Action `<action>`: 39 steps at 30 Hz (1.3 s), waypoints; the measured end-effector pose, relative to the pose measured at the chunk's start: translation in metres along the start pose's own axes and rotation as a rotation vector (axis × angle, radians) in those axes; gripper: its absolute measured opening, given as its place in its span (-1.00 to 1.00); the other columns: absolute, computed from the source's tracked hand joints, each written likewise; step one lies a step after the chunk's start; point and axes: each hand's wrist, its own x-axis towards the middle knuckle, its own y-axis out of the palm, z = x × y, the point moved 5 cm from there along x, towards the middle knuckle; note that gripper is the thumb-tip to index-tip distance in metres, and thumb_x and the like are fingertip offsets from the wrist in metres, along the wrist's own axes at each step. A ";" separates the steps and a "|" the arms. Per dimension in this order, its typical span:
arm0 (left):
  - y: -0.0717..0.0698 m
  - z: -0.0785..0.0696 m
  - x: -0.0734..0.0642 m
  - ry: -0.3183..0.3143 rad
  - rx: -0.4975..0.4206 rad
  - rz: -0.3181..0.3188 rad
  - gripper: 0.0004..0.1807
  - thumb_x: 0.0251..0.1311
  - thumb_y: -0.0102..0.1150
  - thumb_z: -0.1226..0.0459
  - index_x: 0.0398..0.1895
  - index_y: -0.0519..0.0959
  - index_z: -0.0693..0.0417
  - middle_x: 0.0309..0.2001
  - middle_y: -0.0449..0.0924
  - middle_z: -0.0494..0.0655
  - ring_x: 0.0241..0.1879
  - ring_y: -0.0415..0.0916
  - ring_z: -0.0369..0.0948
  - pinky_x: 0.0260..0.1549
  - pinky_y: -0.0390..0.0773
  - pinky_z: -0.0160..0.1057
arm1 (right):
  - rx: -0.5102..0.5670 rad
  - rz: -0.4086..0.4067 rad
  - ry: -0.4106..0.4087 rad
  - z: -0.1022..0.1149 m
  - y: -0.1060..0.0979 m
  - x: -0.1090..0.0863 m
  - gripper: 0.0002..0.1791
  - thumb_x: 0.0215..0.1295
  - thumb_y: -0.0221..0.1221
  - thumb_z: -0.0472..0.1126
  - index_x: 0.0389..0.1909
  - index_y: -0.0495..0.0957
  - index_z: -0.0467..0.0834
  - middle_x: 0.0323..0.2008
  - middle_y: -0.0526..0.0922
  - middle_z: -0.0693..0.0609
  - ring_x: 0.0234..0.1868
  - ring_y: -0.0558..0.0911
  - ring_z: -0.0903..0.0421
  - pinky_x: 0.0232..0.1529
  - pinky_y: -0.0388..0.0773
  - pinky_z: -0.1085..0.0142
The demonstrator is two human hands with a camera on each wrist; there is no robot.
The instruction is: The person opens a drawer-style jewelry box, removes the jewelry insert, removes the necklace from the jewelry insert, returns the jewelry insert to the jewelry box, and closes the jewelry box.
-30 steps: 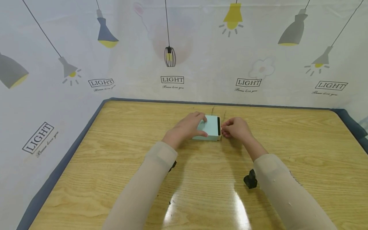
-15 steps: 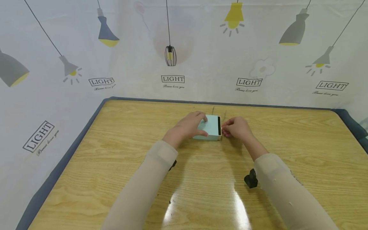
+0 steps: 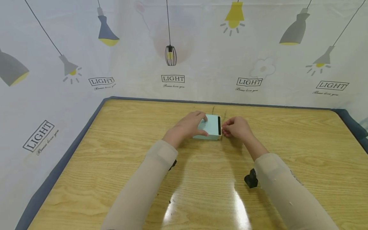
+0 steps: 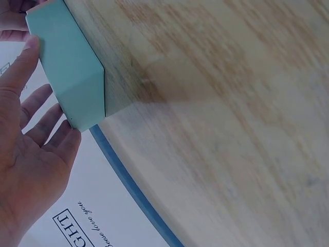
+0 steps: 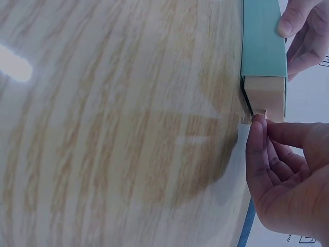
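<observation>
A mint-green drawer box (image 3: pixel 212 124) lies on the table toward its far side. My left hand (image 3: pixel 185 127) holds its outer sleeve from the left, thumb at the near side and fingers over the far part. In the left wrist view the thumb and fingers span the green sleeve (image 4: pixel 72 56). At the right end a beige inner drawer (image 5: pixel 264 92) sticks out a little way, with a dark strip along its top in the head view. My right hand (image 3: pixel 237 128) pinches a small pull tab (image 5: pixel 261 113) at the drawer's end between thumb and index finger, largely hiding it.
The wood-grain table (image 3: pixel 129 134) has a blue edge at the back, against a white curtain (image 3: pixel 201 38) printed with lamps. Black wrist-camera mounts (image 3: pixel 251 179) hang under both sleeves. Two dark marks lie on the table behind the box.
</observation>
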 end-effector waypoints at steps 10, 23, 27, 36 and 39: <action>-0.001 -0.001 -0.001 0.001 0.003 -0.002 -0.34 0.18 0.34 -0.07 0.29 0.38 -0.06 0.48 0.23 -0.09 0.46 0.20 -0.10 0.46 0.29 -0.14 | 0.004 0.004 -0.006 0.000 0.000 -0.001 -0.76 0.45 0.09 -0.36 -0.01 0.58 -0.44 -0.24 0.75 -0.17 -0.44 0.66 0.29 -0.30 0.72 0.41; -0.003 -0.002 -0.003 -0.004 0.001 0.006 -0.33 0.19 0.34 -0.07 0.30 0.38 -0.06 0.49 0.22 -0.08 0.47 0.19 -0.09 0.46 0.28 -0.14 | 0.012 0.006 0.006 0.001 -0.001 -0.002 -0.76 0.45 0.09 -0.36 -0.01 0.57 -0.44 -0.26 0.73 -0.15 -0.44 0.66 0.30 -0.30 0.72 0.42; -0.003 -0.003 -0.003 -0.002 0.008 0.009 -0.33 0.19 0.33 -0.07 0.30 0.38 -0.05 0.48 0.23 -0.07 0.46 0.20 -0.09 0.46 0.28 -0.14 | -0.002 0.001 0.004 0.000 -0.002 -0.002 -0.76 0.45 0.09 -0.35 -0.01 0.58 -0.44 -0.24 0.74 -0.16 -0.45 0.67 0.29 -0.30 0.72 0.41; -0.003 -0.004 -0.003 -0.004 0.013 0.010 -0.33 0.20 0.33 -0.07 0.30 0.37 -0.05 0.48 0.23 -0.07 0.46 0.19 -0.09 0.46 0.29 -0.14 | -0.002 -0.004 0.009 -0.003 -0.002 0.000 -0.75 0.46 0.08 -0.35 -0.01 0.57 -0.44 -0.21 0.74 -0.19 -0.45 0.67 0.30 -0.30 0.72 0.42; -0.003 -0.004 -0.003 -0.003 0.011 0.008 -0.34 0.20 0.32 -0.06 0.30 0.38 -0.05 0.47 0.23 -0.07 0.46 0.20 -0.09 0.46 0.29 -0.14 | 0.000 -0.004 0.008 -0.004 -0.002 0.001 -0.76 0.46 0.09 -0.35 -0.01 0.58 -0.44 -0.22 0.74 -0.18 -0.46 0.67 0.30 -0.31 0.72 0.42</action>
